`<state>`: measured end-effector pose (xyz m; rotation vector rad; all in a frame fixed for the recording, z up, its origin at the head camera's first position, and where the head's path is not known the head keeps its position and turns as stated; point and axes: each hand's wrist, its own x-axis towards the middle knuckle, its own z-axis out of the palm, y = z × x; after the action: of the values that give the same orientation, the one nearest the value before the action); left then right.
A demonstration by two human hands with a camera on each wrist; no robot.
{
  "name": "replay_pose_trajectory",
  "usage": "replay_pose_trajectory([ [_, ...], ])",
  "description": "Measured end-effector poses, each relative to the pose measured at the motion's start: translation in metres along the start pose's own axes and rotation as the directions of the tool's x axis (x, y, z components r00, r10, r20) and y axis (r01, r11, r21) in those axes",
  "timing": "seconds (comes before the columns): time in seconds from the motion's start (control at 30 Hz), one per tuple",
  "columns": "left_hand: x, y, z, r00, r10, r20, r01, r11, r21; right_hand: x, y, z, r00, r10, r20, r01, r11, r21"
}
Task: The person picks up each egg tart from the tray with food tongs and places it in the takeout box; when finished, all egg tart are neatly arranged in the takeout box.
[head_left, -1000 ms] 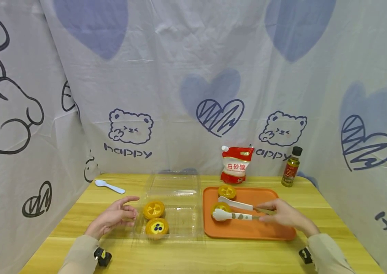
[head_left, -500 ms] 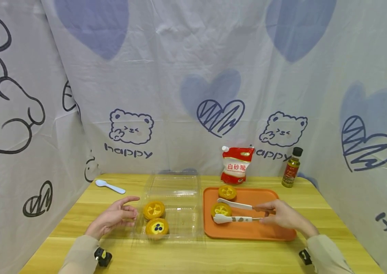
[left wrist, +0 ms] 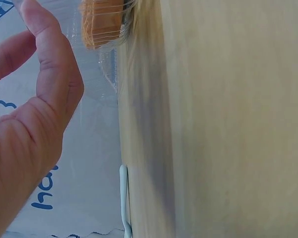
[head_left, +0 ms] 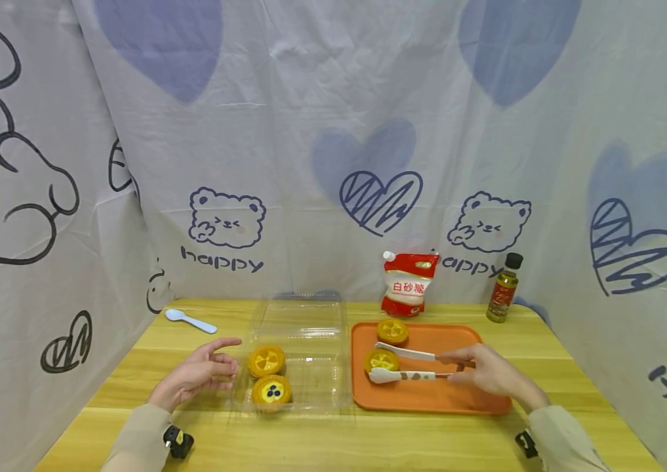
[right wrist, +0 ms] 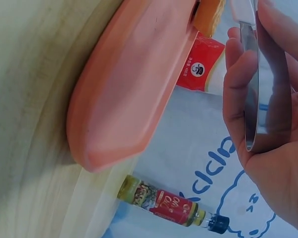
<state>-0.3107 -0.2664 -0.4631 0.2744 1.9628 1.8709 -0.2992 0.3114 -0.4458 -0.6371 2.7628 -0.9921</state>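
My right hand (head_left: 489, 373) holds metal tongs (head_left: 419, 375) with white paw-shaped tips, its fingers and thumb on the two arms, as the right wrist view also shows. The spread tips stand on either side of an egg tart (head_left: 382, 360) on the orange tray (head_left: 457, 400). Behind it, at the tray's far edge, sits a second tart (head_left: 392, 331). My left hand (head_left: 200, 373) has relaxed, slightly bent fingers right beside the left wall of a clear plastic box (head_left: 322, 387). Inside this box lie a tart with a petal-like top (head_left: 266, 361) and one with blueberries (head_left: 271, 392).
The box's clear lid (head_left: 301, 318) stands open toward the back. A white spoon (head_left: 190, 321) lies at the back left. Behind the tray is a red and white sugar pouch (head_left: 407, 285), and an oil bottle (head_left: 502, 288) stands at the back right. A printed curtain surrounds the table.
The near arm of the tongs has shifted off the front tart toward the table's front, so the tips now flank it. My left hand has stayed in place.
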Motion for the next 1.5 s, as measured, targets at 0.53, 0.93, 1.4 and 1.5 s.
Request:
replay_pose_trajectory([
  [0.53,0.0,0.0,-0.001,1.0,-0.001,0.0,0.001,1.0,0.001,0.002,-0.007,0.0,0.998,0.044,-0.042,-0.044,0.999,0.021],
  [0.93,-0.001,0.002,0.0,1.0,-0.008,0.001,0.008,1.0,0.007,0.002,-0.015,0.002,0.997,-0.001,-0.075,0.005,0.999,0.054],
  [1.4,0.0,0.003,0.0,1.0,-0.006,0.014,0.006,1.0,-0.008,0.011,-0.034,0.009,0.98,-0.12,-0.162,0.118,0.993,-0.022],
  [1.5,0.0,0.002,0.0,1.0,-0.005,0.017,0.006,1.0,-0.008,0.015,-0.039,0.013,0.971,-0.146,-0.19,0.137,0.989,-0.058],
])
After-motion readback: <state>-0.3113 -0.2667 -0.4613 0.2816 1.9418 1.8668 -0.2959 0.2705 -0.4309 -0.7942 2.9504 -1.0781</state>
